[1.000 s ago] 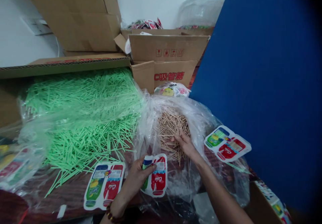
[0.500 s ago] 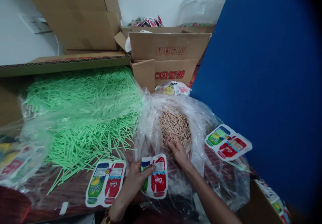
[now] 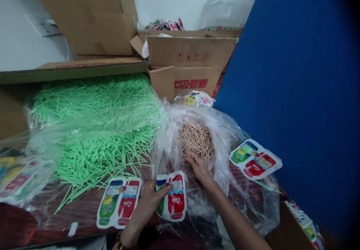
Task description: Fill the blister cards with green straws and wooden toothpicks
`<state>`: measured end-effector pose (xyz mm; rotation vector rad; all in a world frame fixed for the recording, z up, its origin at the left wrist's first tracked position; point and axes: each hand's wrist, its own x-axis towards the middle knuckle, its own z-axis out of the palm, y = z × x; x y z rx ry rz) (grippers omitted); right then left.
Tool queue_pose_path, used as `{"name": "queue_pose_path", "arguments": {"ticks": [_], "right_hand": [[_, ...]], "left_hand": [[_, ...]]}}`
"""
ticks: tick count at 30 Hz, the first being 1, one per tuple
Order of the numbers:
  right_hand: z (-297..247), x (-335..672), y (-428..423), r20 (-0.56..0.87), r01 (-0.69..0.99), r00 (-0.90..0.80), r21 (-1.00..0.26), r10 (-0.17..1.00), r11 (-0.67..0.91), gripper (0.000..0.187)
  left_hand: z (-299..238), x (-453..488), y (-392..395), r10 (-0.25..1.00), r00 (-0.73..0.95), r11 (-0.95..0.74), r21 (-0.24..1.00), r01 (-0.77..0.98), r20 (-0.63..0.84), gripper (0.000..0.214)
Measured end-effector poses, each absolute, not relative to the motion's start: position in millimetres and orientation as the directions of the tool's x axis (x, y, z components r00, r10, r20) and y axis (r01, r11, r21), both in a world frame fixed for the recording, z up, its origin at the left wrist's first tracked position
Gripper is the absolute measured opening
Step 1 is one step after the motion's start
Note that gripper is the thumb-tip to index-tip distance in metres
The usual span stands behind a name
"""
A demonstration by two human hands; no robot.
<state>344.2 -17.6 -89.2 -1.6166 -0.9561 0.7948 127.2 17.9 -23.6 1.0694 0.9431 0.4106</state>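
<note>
My left hand (image 3: 153, 197) grips a bottle-shaped packet (image 3: 177, 199), thumb across its front. The packet has a red Cola half and a green-and-blue half, partly covered by the thumb; green sticks show in its window. My right hand (image 3: 199, 168) is closed at the near edge of a heap of thin brown sticks (image 3: 197, 139), with fingertips pinched around some of them. The heap lies in an open clear plastic bag (image 3: 225, 130). Left of my left hand lies a second twin-bottle packet (image 3: 129, 205), and a third packet (image 3: 255, 159) rests on the plastic at the right.
A large pile of thin green sticks (image 3: 107, 145) spills from a bag in a cardboard box (image 3: 84, 70) on the left. Another carton (image 3: 194, 51) stands behind the brown sticks. A blue panel (image 3: 292, 74) borders the right side. A white scrap (image 3: 73, 229) lies near the table's front edge.
My right hand has drawn back slightly toward me at the heap's near edge, its fingers still pinched. My left hand keeps its grip on the packet. The view has shifted a little.
</note>
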Motion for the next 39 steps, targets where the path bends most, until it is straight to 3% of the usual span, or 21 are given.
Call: {"name": "queue_pose_path", "arguments": {"ticks": [29,33,36,39], "right_hand": [[-77.6,340.9,-33.2,-0.020,0.035,0.538,-0.998,0.843,-0.046,0.024],[-58.3,347.9,-27.4,-0.069,-0.199,0.649,-0.977,0.757,0.082,0.026],[-30.1,340.8,-25.2,-0.095,-0.452,0.646,-0.847,0.758,0.280,0.020],[-6.9,319.9,-26.2,-0.069,-0.535,0.623,-0.764,0.779,0.360,0.013]], "left_hand": [[-28.1,117.9,13.9,0.674,0.554,0.522,0.846,0.110,-0.488,0.023],[-19.3,121.5,15.4,0.668,0.562,0.538,0.839,0.088,-0.487,0.022],[-13.4,126.7,17.3,0.632,0.610,0.530,0.841,0.111,-0.479,0.023],[-10.5,131.2,18.6,0.612,0.648,0.505,0.855,0.121,-0.453,0.023]]}}
